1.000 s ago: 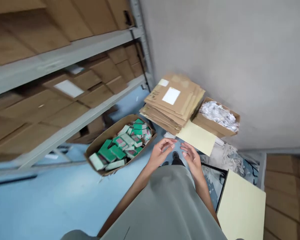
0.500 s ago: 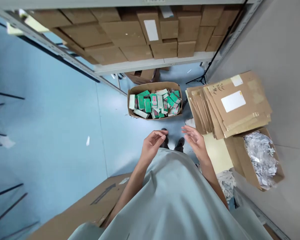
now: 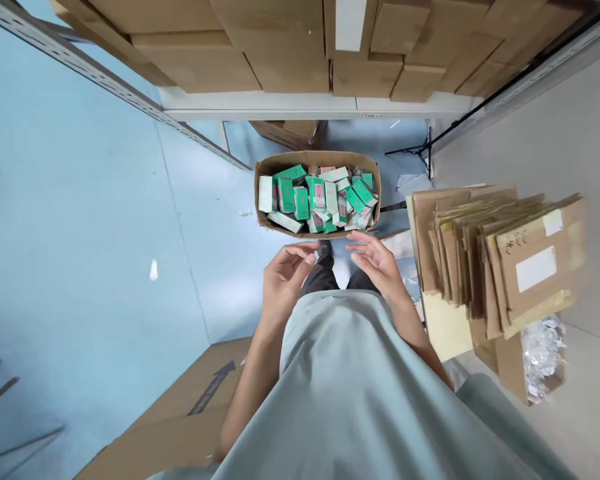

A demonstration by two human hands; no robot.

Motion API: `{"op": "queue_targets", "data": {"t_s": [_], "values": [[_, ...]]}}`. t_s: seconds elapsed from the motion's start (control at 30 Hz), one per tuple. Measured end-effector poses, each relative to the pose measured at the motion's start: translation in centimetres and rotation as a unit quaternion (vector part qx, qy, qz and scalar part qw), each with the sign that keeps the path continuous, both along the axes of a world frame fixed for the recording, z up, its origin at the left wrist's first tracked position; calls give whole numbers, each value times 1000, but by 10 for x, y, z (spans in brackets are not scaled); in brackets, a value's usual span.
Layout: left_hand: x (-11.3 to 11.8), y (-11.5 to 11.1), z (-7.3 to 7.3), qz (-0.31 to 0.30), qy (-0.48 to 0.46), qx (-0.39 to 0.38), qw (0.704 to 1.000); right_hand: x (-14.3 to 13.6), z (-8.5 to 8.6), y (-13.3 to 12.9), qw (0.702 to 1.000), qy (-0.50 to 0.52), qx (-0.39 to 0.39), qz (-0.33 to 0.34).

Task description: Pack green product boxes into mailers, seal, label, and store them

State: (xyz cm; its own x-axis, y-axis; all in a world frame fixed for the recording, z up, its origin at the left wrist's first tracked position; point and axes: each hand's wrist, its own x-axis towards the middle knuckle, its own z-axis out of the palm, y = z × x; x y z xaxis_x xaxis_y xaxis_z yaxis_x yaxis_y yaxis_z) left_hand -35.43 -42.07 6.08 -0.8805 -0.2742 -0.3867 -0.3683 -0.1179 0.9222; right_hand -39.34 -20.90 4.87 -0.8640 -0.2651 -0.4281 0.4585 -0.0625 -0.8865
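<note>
My left hand [image 3: 286, 277] hovers in front of my apron, empty, with the thumb tip close to the loosely bent fingers. Across from it, my right hand [image 3: 377, 263] is held in the air, fingers apart and nothing in them. Just beyond both hands an open cardboard box [image 3: 320, 159] stands on the floor. Many small green and white cartons [image 3: 301, 202] lie jumbled inside it, some tilted and some flat. Neither hand touches the box.
A metal shelf [image 3: 280, 105] stacked with brown boxes [image 3: 365, 78] stands ahead. To my right are flattened cardboard pieces [image 3: 480, 247] and a carton of clear plastic wrapping [image 3: 541, 357]. A large cardboard box [image 3: 180, 413] lies at my lower left. A black tripod [image 3: 427, 148] stands by the wall.
My view has moved closer to the shelf and the box of cartons. Both hands are now nearer to the box's front edge, still without anything in them.
</note>
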Motion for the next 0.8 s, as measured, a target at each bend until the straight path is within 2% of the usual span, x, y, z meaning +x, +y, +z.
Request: {"op": "queue_targets", "data": {"t_s": [0.13,0.23,0.33,0.43,0.53,0.67,0.73,0.8], "values": [[-49,-44,-41,-10,-13,-5,1000,-33,-36,-38,999,-44,-2,-11],[-90,-68,-88,-42,-39,-26,998,-53,-74,-53,996,-92,-5,-10],[-131,-89,-152,-72,-59,-71,993,-75,-118,-66,989,-149,-13,-13],[-164,-106,-230,-98,-85,-147,981,-96,-175,-82,975,-220,-27,-17],[-190,-121,-314,-135,-103,-232,958,-111,-252,-101,956,-287,-46,-29],[-224,-139,-434,-243,-112,-329,906,-110,-381,-133,917,-389,-45,-73],[-248,-150,-496,-300,-91,-368,875,-102,-447,-151,896,-432,-33,-100],[-274,-163,-554,-356,-60,-384,850,-95,-505,-168,879,-460,-27,-123]]}}
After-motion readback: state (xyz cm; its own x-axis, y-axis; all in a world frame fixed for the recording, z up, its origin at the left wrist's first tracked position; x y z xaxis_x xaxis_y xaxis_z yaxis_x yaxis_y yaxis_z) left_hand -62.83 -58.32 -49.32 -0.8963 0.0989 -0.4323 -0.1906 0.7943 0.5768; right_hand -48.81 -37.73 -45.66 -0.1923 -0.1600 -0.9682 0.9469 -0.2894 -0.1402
